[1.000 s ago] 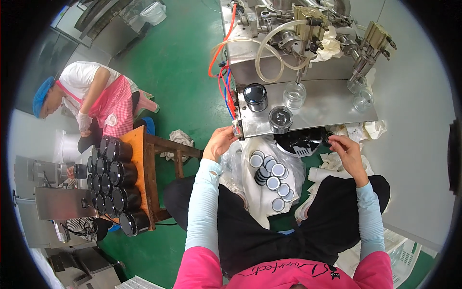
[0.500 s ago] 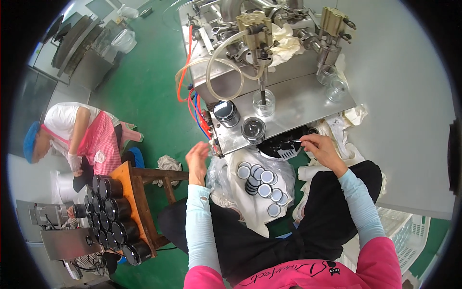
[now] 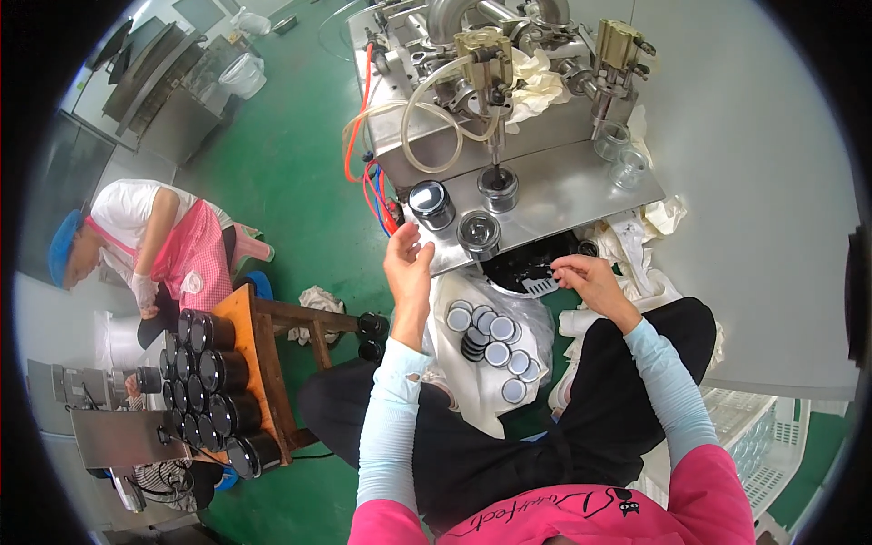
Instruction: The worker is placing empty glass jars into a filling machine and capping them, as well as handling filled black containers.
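Note:
My left hand is raised at the near left corner of the steel tabletop, fingers apart and holding nothing. Just beyond its fingertips stands a jar with a black lid. To the right of that is an uncapped jar of dark content. Behind it, another jar stands under the filling nozzle, dark inside. My right hand pinches a thin stick-like tool over a tub of black stuff; the tool's full shape cannot be made out. A pale slotted piece lies at the tub's near rim.
Several round lids lie on a white cloth between my knees. Black jars crowd a wooden stool at left, near a seated co-worker. Two clear jars stand at the tabletop's right end. Hoses hang at the machine's left.
My left hand has moved up and right toward the lidded jar. The jar under the nozzle, clear before, is now dark inside. My right hand has shifted slightly left.

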### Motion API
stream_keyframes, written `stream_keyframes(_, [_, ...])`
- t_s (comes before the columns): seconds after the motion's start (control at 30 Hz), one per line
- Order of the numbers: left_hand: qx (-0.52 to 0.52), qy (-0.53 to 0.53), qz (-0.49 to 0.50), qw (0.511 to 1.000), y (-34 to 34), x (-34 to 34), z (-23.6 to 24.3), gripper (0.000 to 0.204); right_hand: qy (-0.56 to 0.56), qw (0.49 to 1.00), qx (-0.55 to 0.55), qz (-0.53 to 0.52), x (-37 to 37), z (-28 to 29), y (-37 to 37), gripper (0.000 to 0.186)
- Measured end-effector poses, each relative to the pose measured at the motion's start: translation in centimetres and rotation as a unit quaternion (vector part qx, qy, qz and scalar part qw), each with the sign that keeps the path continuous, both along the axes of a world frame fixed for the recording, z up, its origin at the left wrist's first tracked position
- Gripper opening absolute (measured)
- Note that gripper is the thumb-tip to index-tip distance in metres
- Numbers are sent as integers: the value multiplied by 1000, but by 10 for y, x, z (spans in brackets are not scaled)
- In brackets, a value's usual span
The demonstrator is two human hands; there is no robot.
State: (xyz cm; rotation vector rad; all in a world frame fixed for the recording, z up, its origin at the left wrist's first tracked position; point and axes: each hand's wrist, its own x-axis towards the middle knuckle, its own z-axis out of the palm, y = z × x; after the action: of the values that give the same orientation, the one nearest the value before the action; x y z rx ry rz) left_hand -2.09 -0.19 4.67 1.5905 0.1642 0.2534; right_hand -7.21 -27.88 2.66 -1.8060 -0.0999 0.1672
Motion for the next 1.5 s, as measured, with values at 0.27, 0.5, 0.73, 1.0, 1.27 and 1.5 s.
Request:
stream_keyframes(0.27, [67,3,9,998,-13,0,-11,49,4,999,35,-13,8,6,12,18])
stream_keyframes(0.5, [94,45,-53,993,-4,-11,-25,44,8,989,-60,133,16,-24,16,17])
stream_keyframes(0.73, [177,40,-152,972,11,-23,9,37,96,864,-332,367,-8,-172,53,29])
stream_keyframes(1.0, [102,63,-168,978,13,-31,10,39,105,836,-450,296,-14,-217,101,35])
stream_keyframes(1.27, [207,14,-177,962,-22,-13,-8,88,29,858,-486,163,-9,-232,121,26])
stream_keyframes(1.5, [205,19,-133,969,-58,1,-27,95,-18,842,-517,150,-23,-248,116,20])
